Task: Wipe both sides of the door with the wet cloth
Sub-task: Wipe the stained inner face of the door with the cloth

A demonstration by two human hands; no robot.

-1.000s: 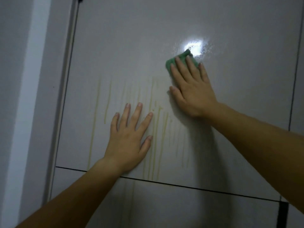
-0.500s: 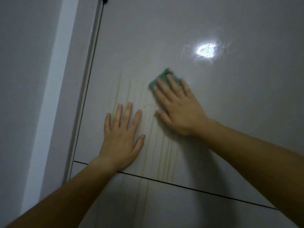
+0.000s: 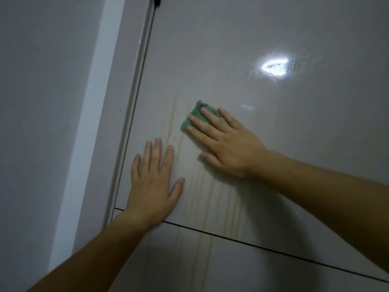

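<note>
A glossy pale grey door (image 3: 242, 39) fills most of the head view, with yellowish drip streaks (image 3: 210, 192) running down its middle. My right hand (image 3: 227, 144) presses a green cloth (image 3: 192, 114) flat against the door with straight fingers; only the cloth's upper left part shows past the fingertips. My left hand (image 3: 153, 182) lies flat on the door lower left of the cloth, fingers spread, just above a thin dark groove (image 3: 273, 251) that crosses the panel.
The door's left edge meets a pale frame (image 3: 130, 102), with a white strip (image 3: 88, 123) and grey wall (image 3: 42, 102) further left. A dark hinge part (image 3: 157, 0) sits at the top. A bright light reflection (image 3: 273, 66) glares on the wet surface.
My right hand has slid the cloth down and to the left, away from the bright reflection toward the streaks. My left hand stays flat on the door. The view has shifted right.
</note>
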